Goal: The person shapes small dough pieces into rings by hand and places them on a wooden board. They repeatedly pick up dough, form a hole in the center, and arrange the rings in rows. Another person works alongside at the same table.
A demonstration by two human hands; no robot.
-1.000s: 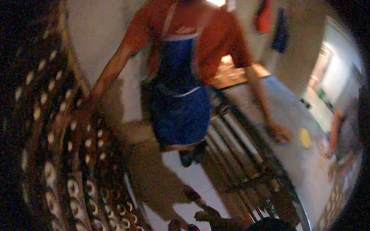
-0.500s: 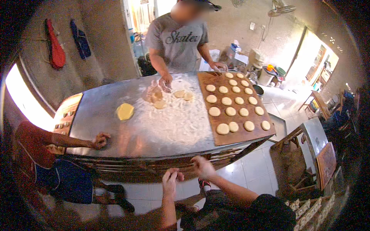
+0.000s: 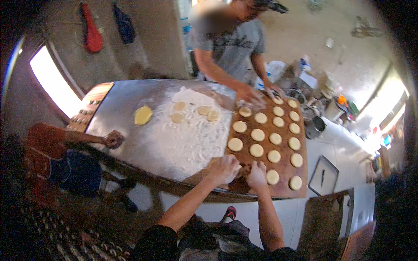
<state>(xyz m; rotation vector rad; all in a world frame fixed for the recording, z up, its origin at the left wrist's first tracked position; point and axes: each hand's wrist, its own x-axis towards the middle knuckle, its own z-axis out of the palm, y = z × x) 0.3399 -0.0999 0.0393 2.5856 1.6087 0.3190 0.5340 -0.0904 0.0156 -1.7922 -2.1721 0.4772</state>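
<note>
My left hand (image 3: 226,168) is curled over the near left corner of a brown wooden board (image 3: 285,174), its fingertips closed at the pale edge of a dough round (image 3: 240,171). Close beside it, my right hand (image 3: 257,176) points down at the board with bent fingers; whatever they hold is hidden. Rows of flat, pale dough rounds (image 3: 256,150) cover the board. One dough round (image 3: 272,177) lies just right of my right hand. Across the board, a co-worker's blurred hand (image 3: 251,97) reaches over the far left rounds, while that person's other hand (image 3: 275,92) touches the far edge.
Flour (image 3: 191,143) coats the middle of the metal table (image 3: 126,98), with several thin dough rounds (image 3: 177,118) on it. A yellow dough piece (image 3: 143,115) lies farther left. Another person's hand (image 3: 114,139) rests at the left table edge. A dark-rimmed tray (image 3: 323,176) is right of the table.
My hands have moved from in front of the table onto the board's near left corner. The co-worker's hand has shifted from the floured area to the board. My view has turned.
</note>
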